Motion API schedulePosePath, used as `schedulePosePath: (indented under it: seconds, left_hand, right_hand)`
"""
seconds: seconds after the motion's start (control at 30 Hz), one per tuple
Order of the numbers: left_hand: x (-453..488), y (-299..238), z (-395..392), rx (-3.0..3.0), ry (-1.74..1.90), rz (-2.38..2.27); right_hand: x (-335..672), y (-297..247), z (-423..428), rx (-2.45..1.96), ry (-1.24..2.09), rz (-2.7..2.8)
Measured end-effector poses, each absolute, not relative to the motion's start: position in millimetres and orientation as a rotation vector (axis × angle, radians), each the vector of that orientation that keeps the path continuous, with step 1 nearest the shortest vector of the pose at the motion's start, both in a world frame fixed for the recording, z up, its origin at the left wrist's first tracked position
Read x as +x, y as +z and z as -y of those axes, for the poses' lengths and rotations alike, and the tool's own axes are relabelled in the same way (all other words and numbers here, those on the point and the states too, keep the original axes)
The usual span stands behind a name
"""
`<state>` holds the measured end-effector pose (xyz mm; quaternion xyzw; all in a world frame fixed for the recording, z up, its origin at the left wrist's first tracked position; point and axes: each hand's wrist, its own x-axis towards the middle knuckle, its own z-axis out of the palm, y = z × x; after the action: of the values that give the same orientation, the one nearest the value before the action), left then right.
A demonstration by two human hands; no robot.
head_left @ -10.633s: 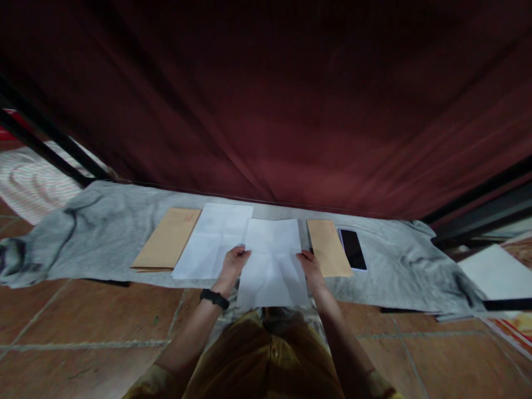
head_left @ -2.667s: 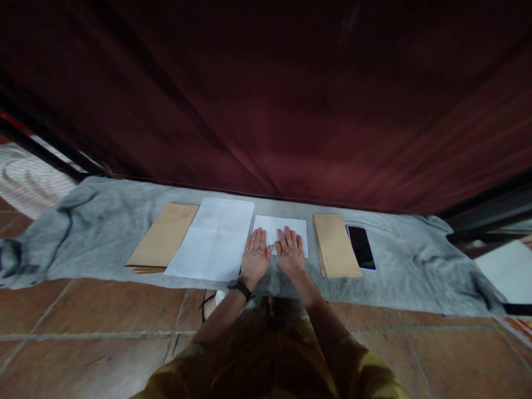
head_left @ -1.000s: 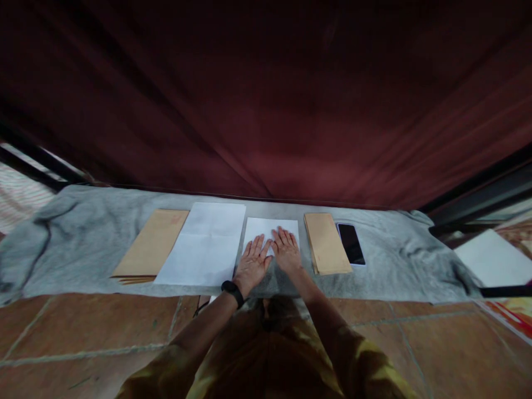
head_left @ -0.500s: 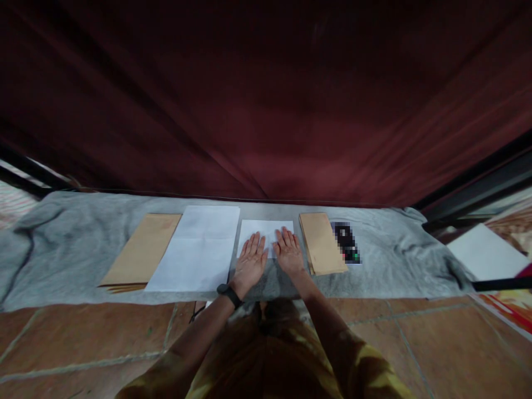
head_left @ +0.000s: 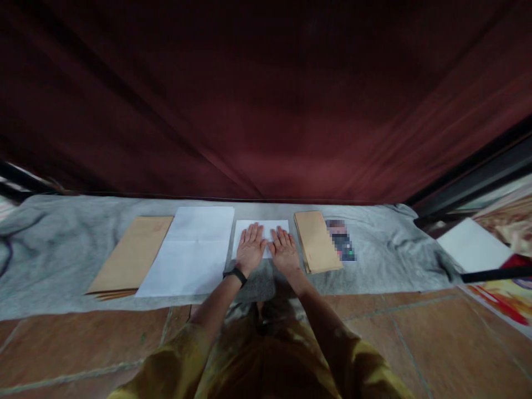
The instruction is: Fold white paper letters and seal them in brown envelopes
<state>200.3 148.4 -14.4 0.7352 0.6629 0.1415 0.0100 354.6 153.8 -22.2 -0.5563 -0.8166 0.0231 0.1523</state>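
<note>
A small white sheet of paper (head_left: 270,225), perhaps folded, lies on the grey cloth in front of me. My left hand (head_left: 250,248) rests flat on its left part, fingers stretched out. On the right part lies my right hand (head_left: 285,252), palm down with the fingers spread. The thumbs point towards each other with a narrow gap between them. Both palms cover much of the paper's near edge. To the left is a larger white sheet (head_left: 193,249) with faint crease lines. A short stack of brown envelopes (head_left: 319,242) lies just right of my right hand.
Larger brown envelopes (head_left: 131,255) lie in a stack at the left, partly under the big sheet. A blurred-out dark item (head_left: 343,241) sits beside the small envelopes. The grey cloth (head_left: 386,249) covers the narrow surface, and a dark red curtain (head_left: 257,111) hangs behind it.
My left hand has slid a little further up the paper. My right hand stays flat on it. The whole view has shifted slightly.
</note>
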Motion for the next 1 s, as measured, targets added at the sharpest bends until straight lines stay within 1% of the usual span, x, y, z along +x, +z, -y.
schedulePosePath:
  seconds: [0.2,0.43,0.73,1.0]
  left_hand:
    - [199.3,-19.2,-141.4,2.249,0.517,-2.148]
    - [201.9,-18.9,-127.7,2.204,0.503,-2.219]
    - [202.2,-8.5,-108.6,2.21,0.448,-2.183]
    - [203.6,-5.5,-108.0,2.173,0.419,-2.167]
  right_hand:
    - [354.7,-24.4,-154.1,-1.596,0.069,2.339]
    - [355.2,-27.1,-155.0,-1.601,0.061,2.328]
    - [353.5,-26.7,-154.6,-1.598,0.017,2.298]
    - [353.6,-25.1,-154.0,-1.595,-0.005,2.29]
